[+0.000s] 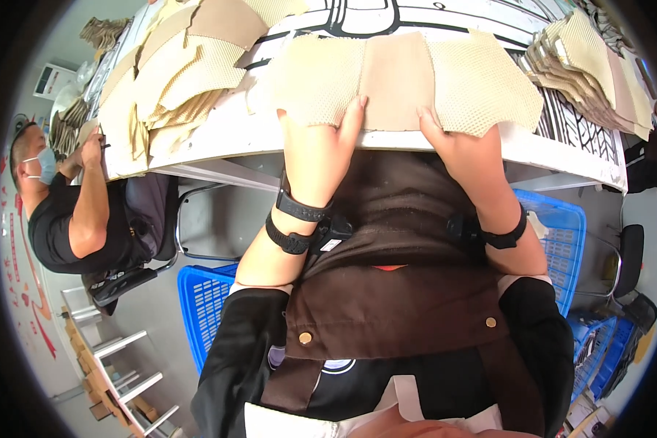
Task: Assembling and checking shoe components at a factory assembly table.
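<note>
From my seat away from the scene, I have just the head view, looking down on the bench (244, 131). In it I see both hands on a mesh panel (398, 80), which spreads along the middle of the bench's near edge: two cream, open-textured wings joined by a smooth beige strip down the centre.

The left hand (320, 139) pinches the panel's near side, its thumb on top beside the seam between left wing and strip. The right hand (469, 150) pinches the same side further along, its thumb near the other seam. On both, the remaining fingers are hidden beneath the material, so I cannot tell how firmly they press, nor whether the panel lies flat or is slightly raised.

Toward the bench's left end I see a loose pile of similar pieces (190, 77), overlapping and reaching the near edge. By the right edge, near the right front corner, leans a fanned stack of pieces (580, 69).

Below the bench I make out a blue basket (203, 299) on the left and another blue crate (566, 233) on the right. Beyond the left end sits a masked co-worker (69, 226), hands raised at the bench's edge.
</note>
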Demonstrator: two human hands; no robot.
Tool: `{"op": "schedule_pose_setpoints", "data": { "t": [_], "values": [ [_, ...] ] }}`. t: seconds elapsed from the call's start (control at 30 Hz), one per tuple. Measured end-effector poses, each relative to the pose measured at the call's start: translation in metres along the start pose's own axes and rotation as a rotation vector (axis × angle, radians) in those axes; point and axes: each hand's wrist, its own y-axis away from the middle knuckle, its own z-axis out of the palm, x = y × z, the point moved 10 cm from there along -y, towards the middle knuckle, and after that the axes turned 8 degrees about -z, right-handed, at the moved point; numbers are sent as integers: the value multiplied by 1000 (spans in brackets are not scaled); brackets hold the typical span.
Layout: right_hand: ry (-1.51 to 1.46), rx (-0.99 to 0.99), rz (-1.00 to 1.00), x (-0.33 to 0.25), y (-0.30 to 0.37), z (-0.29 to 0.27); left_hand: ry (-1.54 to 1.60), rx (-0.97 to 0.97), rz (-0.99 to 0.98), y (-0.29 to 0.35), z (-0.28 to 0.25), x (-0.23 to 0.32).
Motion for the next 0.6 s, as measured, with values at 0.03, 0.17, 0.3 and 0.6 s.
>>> {"op": "schedule_pose_setpoints", "data": {
  "t": [0.03,0.17,0.3,0.6],
  "values": [
    [-2,-6,9,2,0,1,-18,-4,14,0,1,0],
    [125,-72,-76,-2,-2,4,-48,-33,19,-1,4,0],
    [127,27,-160,-6,-5,-3,-77,-25,17,0,6,3],
    [171,34,-67,-2,-10,-13,-202,-35,27,1,5,13]
  ]
}}
